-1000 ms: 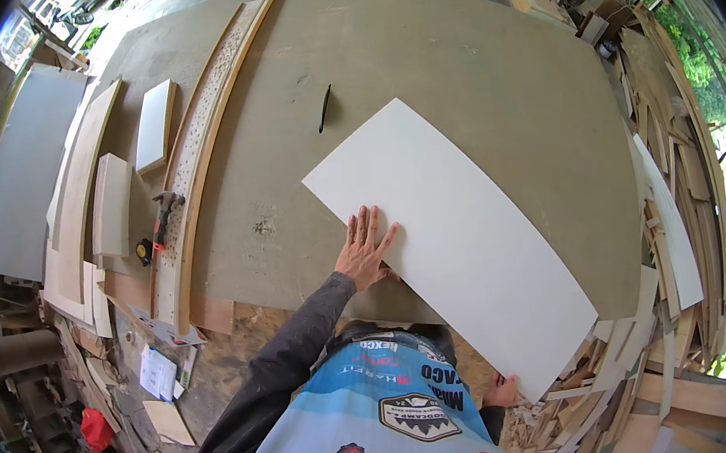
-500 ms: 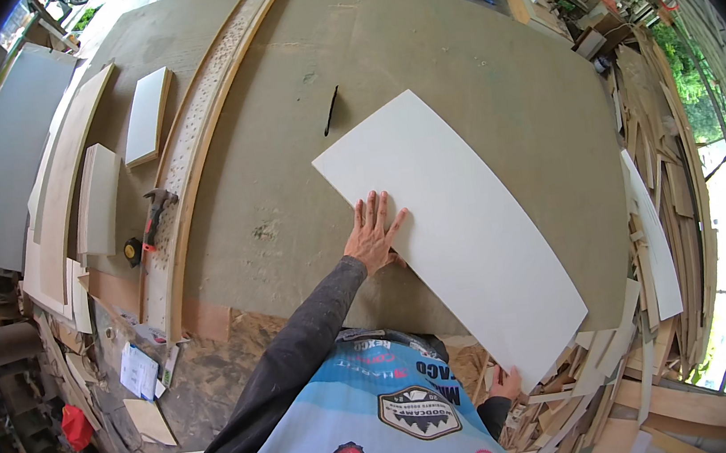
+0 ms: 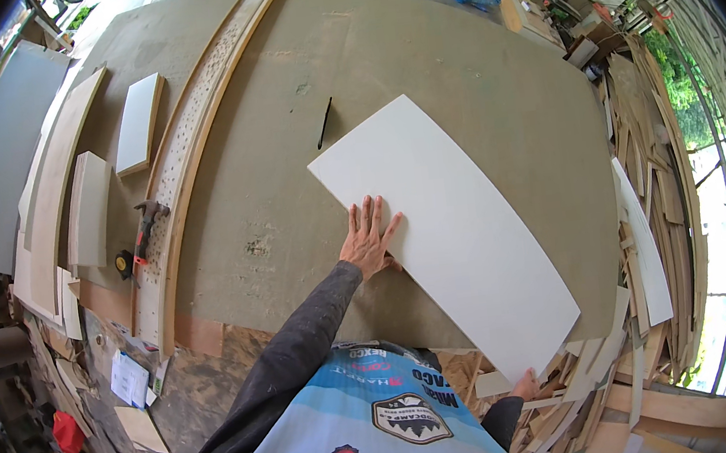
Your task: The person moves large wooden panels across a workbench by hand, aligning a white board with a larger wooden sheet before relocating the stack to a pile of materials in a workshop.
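A long white board (image 3: 461, 224) with one curved edge lies slantwise over the brown worktable, its near end reaching past the table's front edge. My left hand (image 3: 369, 242) holds its left long edge, with spread fingers on the top face and the thumb tucked below. At the near end my right hand (image 3: 525, 384) grips the corner, and most of its fingers are hidden under the board. A thin black pen-like stick (image 3: 325, 123) lies just beyond the board's far left corner.
Left of me a long wood-edged panel (image 3: 166, 215) carries a claw hammer (image 3: 147, 229). A tape measure (image 3: 124, 264), a white-topped block (image 3: 139, 124) and stacked boards (image 3: 72, 184) lie beyond it. Wood offcuts (image 3: 645, 185) pile up at the right, others below the table's front edge.
The whole view has shifted slightly. My right hand has slid a little along the board's near end and shows less of itself. The left hand keeps its hold on the edge.
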Motion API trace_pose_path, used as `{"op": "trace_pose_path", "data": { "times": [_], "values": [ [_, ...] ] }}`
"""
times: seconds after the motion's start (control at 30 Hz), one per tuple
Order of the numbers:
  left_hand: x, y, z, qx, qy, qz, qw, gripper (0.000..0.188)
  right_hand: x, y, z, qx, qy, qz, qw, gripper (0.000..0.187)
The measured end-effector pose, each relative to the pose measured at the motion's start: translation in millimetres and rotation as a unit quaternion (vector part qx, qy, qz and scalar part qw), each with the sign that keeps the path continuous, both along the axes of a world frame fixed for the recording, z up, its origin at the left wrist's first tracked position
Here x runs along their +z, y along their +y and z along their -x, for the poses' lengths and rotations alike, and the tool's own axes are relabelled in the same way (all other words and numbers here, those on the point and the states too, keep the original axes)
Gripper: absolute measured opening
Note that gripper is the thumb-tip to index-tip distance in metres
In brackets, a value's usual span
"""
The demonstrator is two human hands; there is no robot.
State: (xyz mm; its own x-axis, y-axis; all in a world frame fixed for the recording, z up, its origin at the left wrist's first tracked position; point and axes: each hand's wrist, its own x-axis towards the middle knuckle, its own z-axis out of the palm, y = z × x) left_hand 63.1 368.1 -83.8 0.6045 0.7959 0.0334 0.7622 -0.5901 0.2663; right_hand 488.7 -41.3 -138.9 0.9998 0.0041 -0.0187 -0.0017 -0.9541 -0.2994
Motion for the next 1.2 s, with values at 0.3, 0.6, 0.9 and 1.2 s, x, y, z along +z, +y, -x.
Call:
{"op": "trace_pose_path", "data": {
  "times": [0.3,0.6,0.9,1.2],
  "values": [
    [-5.6,10.1,-0.5,0.019,0.015,-0.012,1.000,0.117,26.5,79.6,35.1,-0.137,0.029,0.009,0.990,0.080],
    [-7.7,21.5,-1.3,0.017,0.019,-0.012,1.000,0.120,8.8,85.7,31.2,-0.140,-0.015,0.078,0.987,0.087],
    [-5.4,28.9,0.7,0.022,0.005,-0.008,1.000,0.119,23.3,105.4,46.8,-0.120,-0.014,0.106,0.987,0.081],
    [-2.4,33.5,0.0,0.016,-0.003,0.003,1.000,0.118,24.8,107.8,48.3,-0.127,-0.001,0.135,0.983,0.083]
  ]
}}
